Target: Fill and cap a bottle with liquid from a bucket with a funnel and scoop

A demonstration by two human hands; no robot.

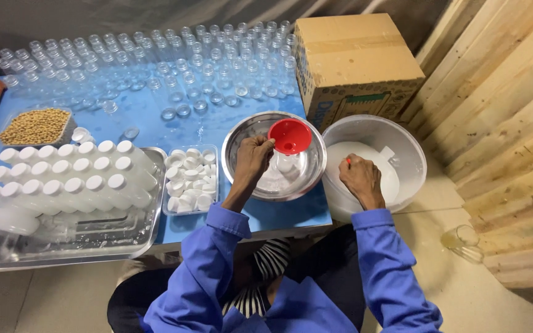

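A blue table (291, 213) carries rows of empty clear bottles (155, 68) along its far edge, a cardboard box (356, 58) at the far right corner, a steel bowl (242, 132) near the right edge, a small tray of white caps (190, 180) mid-front, a steel tray (94, 243) at the front left, and a dish of yellow beans (35, 126) by the left edge.

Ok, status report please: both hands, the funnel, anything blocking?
Left hand steadies red funnel on bottle in steel bowl. Right hand in white bucket, gripping something small, unclear. Nothing blocking.
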